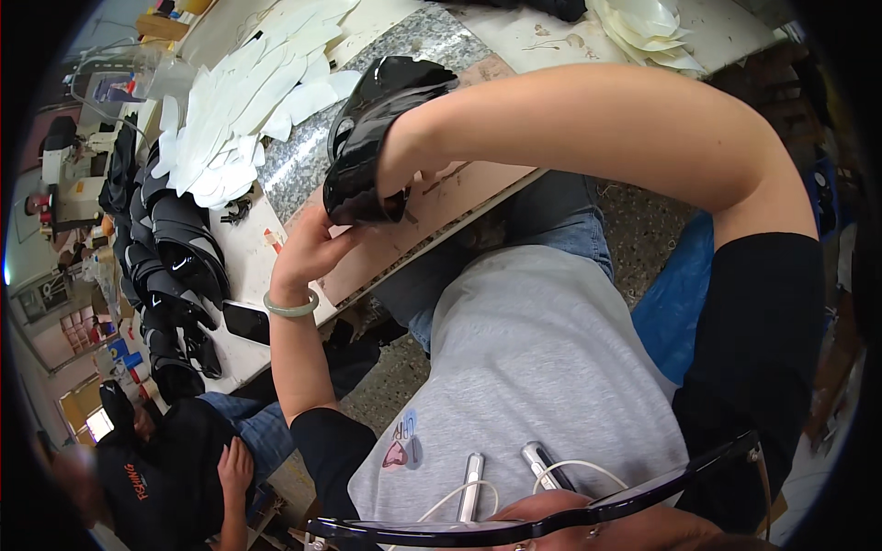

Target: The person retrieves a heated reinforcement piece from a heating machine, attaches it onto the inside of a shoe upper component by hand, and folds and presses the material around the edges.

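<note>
A glossy black shoe upper (354, 188) is held up on its side over the near edge of the worktable. My left hand (310, 246) grips its lower end, with the thumb to the right and the other fingers partly behind the black material. From the right, my right hand (406, 151) reaches into the upper's opening and holds it from inside; most of those fingers are hidden. Under the upper lie a pinkish board (372, 253) and a speckled grey slab (292, 170).
White cut pieces (262, 92) are heaped at the far left. Several black and grey shoe uppers (179, 243) line the left side, near a dark phone (246, 323). Cream-coloured pieces (643, 32) are stacked at the back right. Another person (170, 468) sits at lower left.
</note>
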Demonstrator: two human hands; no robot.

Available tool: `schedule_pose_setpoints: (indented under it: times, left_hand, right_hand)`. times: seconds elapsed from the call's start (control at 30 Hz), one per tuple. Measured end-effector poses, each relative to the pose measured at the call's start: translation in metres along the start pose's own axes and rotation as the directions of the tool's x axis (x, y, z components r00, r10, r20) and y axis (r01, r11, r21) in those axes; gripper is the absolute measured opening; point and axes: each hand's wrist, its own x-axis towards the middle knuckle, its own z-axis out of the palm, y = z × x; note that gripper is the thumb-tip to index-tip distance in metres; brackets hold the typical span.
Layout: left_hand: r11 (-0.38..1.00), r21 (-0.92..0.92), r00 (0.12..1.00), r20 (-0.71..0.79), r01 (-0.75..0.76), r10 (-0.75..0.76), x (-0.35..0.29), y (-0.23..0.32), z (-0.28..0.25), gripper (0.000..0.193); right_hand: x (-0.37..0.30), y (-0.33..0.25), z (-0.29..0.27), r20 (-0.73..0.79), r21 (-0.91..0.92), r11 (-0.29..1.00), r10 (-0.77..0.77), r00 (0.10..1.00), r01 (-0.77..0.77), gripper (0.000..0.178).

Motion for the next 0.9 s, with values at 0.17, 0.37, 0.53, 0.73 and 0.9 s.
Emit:
schedule_pose_setpoints:
  times: [0.17,0.37,0.53,0.73,0.9]
  left_hand:
    - [0.973,0.211,0.994,0.081,-0.094,0.079,0.004,0.025,0.005,0.033]
    - [1.0,0.001,0.997,0.079,0.017,-0.017,0.006,0.019,0.014,0.034]
    - [0.981,0.192,0.992,0.125,-0.009,-0.015,0.016,0.036,0.013,0.03]
    - [0.952,-0.243,0.982,0.077,0.188,-0.175,0.008,0.016,0.016,0.022]
    - [0.952,-0.202,0.973,0.06,0.231,-0.224,0.012,0.021,0.013,0.02]
  right_hand:
    - [0.01,0.012,0.005,0.038,0.057,0.988,0.141,0.989,-0.143,0.019]
    - [0.037,0.042,0.02,-0.094,-0.185,0.982,-0.056,0.994,0.038,0.024]
    - [0.026,0.037,0.008,-0.177,-0.387,0.92,-0.001,0.984,-0.069,0.031]
    - [-0.025,-0.005,-0.013,-0.235,-0.173,0.961,0.172,0.957,-0.215,0.051]
    - [-0.02,0.008,-0.007,-0.355,-0.101,0.968,0.182,0.917,-0.232,0.052]
